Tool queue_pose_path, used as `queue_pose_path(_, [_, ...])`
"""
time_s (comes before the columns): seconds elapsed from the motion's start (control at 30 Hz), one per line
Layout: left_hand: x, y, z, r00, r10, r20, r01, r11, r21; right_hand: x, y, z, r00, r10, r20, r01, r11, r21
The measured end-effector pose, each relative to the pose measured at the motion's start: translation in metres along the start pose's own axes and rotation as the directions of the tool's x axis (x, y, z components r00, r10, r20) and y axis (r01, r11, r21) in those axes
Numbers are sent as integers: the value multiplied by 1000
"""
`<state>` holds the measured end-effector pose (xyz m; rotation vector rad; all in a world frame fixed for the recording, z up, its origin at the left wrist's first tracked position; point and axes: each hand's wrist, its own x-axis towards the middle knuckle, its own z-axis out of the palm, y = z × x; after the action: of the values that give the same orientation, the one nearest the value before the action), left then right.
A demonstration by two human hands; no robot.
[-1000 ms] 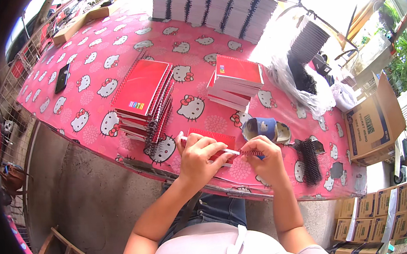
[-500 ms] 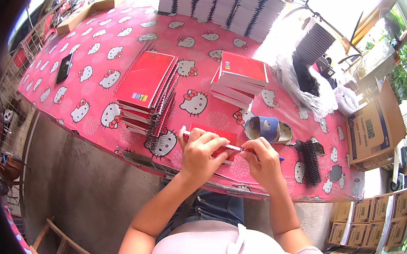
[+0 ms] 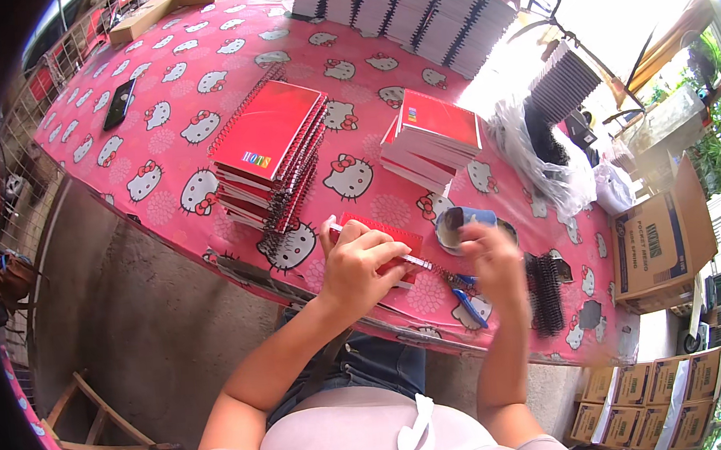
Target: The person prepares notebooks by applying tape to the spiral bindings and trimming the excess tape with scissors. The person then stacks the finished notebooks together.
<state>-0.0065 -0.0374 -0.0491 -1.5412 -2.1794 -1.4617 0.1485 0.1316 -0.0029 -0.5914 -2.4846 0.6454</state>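
Note:
My left hand (image 3: 362,263) grips a small red notebook (image 3: 390,271) near the table's front edge, its fingers wrapped over the cover. A dark spiral coil (image 3: 444,272) sticks out past the notebook's right end. Another red cover (image 3: 378,228) lies flat just behind. My right hand (image 3: 494,260) is raised to the right, apart from the notebook and smeared by motion; its fingers cannot be made out. Below it, blue-handled pliers (image 3: 472,308) lie on the table. Behind it stands a round blue container (image 3: 449,233), partly hidden by the hand.
Stacked red spiral notebooks (image 3: 263,139) stand left of centre, with red-covered booklets (image 3: 437,124) to their right. Black coils (image 3: 546,293) lie at the right, near a plastic bag (image 3: 575,176) and a carton (image 3: 662,237). A phone (image 3: 119,105) rests far left; thick bound books (image 3: 402,11) line the back.
My right hand has left the notebook's right end and moved up and right. The pliers and coil end now show. My left hand keeps its grip on the notebook.

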Motion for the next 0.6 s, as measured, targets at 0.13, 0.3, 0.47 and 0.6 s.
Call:
queue_pose_path(0.13, [6,1,4,998,62,-10,-62,998,-24,2,75,-28,991,112,73,-80,935,-345])
queue_pose_path(0.3, [11,4,7,997,26,71,-19,995,-99,-2,98,-13,962,272,-19,-272,962,-3])
queue_pose_path(0.47, [10,3,3,992,31,124,-23,998,-62,-3,61,-4,989,-77,129,18,913,409])
queue_pose_path(0.6, [13,1,3,989,16,149,-7,998,-63,-3,51,-3,957,-55,283,-176,669,723])
